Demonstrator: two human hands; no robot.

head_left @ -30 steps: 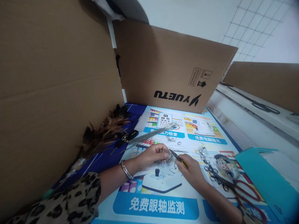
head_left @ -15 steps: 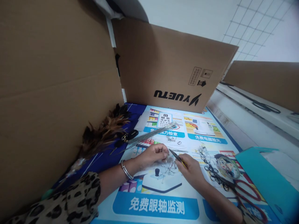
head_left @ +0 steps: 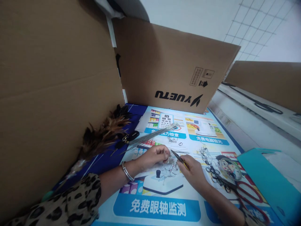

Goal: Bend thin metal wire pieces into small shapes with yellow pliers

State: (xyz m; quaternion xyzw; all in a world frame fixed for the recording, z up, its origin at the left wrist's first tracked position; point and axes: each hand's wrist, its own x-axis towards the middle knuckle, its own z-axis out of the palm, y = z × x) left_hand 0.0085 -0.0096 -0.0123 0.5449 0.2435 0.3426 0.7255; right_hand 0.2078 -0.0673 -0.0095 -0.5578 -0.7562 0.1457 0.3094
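Note:
My left hand (head_left: 158, 155) is closed in a pinch on a thin piece of wire (head_left: 167, 160) at the middle of the table. Wrapped in my right hand (head_left: 193, 169) is a pair of pliers (head_left: 179, 158) with dark jaws and yellow-and-black handles. The jaws point up and left, close to the left fingertips but apart from them. Below and between the hands lies a loose tangle of bent wire pieces (head_left: 168, 172). Behind the left hand rests a bundle of long straight wires (head_left: 155, 134), slanting up to the right.
A feather duster (head_left: 103, 131) and a black key fob (head_left: 133, 135) lie at left. To the right are black rings (head_left: 215, 175), a roll of clear tape (head_left: 229, 168), red-handled scissors (head_left: 250, 192) and a turquoise box (head_left: 265, 175). Cardboard panels (head_left: 178, 62) stand behind and at left.
The pliers and my right hand have shifted very slightly right, away from the left fingertips. My left hand stays nearly in place.

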